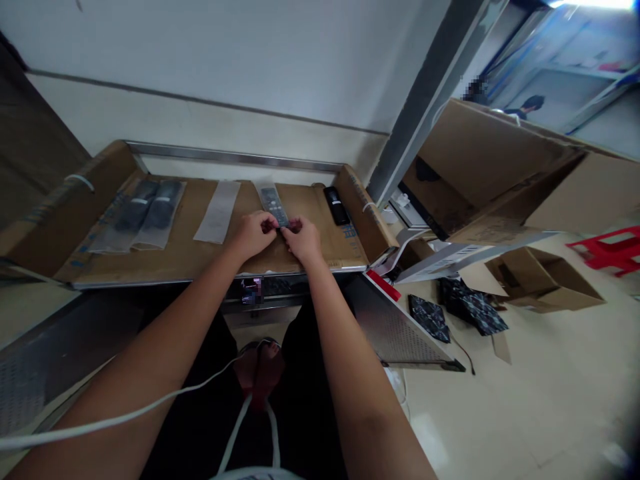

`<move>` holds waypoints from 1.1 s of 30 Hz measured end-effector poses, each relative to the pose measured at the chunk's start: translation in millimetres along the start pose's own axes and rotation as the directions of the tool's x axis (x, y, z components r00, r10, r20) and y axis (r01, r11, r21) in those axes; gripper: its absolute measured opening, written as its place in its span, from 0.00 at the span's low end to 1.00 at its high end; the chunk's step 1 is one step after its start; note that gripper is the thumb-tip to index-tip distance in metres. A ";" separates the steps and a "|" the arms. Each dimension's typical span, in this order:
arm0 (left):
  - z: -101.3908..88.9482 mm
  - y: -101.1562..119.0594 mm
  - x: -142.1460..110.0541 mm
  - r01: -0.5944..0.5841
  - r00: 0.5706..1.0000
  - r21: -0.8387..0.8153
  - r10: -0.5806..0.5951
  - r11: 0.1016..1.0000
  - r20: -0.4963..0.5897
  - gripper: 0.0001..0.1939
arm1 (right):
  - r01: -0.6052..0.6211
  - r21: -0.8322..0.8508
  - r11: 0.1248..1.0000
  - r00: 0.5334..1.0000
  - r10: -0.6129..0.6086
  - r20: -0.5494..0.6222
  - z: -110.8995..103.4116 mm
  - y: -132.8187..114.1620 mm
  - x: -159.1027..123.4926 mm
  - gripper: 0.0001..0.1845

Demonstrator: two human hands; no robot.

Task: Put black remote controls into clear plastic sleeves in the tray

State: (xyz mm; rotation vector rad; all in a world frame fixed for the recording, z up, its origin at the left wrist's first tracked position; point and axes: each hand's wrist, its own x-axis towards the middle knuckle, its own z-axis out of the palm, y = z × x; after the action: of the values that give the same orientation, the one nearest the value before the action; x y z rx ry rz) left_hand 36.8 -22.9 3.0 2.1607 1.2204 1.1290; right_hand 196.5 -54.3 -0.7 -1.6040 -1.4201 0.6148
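Note:
A dark remote control (273, 204) in a clear plastic sleeve lies on the cardboard-lined work surface in front of me. At its near end my left hand (254, 233) pinches the left side, thumb and finger closed. Opposite it, my right hand (303, 239) grips the same end with closed fingers. To the right rests a bare black remote (337, 205), apart from my hands. A flat translucent sleeve (218, 212) lies left of my left hand. Farther left are two frosted bags (159, 212) with dark items and white bands inside.
Cardboard walls (364, 210) edge the work surface on both sides. A large open carton (500, 167) stands at the right. Dark patterned packages (470, 307), another box (545, 280) and a red stool (607, 250) are on the floor. A white cable (150, 403) crosses my left arm.

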 end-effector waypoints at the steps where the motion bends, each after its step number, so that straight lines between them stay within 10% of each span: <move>1: -0.6 1.0 -0.2 0.000 1.000 -0.001 0.000 1.000 0.004 0.06 | 0.016 -0.022 1.000 1.000 -0.016 0.002 0.5 -1.3 0.6 0.10; 33: -0.7 6.0 -6.2 -0.182 0.983 -0.089 0.180 0.979 -0.026 0.04 | -0.057 -0.440 0.896 0.997 0.030 -0.068 8.4 -24.5 -1.1 0.06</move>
State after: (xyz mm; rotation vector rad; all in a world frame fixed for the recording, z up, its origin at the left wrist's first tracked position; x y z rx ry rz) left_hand 37.5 -31.4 4.7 2.2321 0.9753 1.2547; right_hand 176.6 -54.1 15.9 -1.9938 -1.5583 0.2718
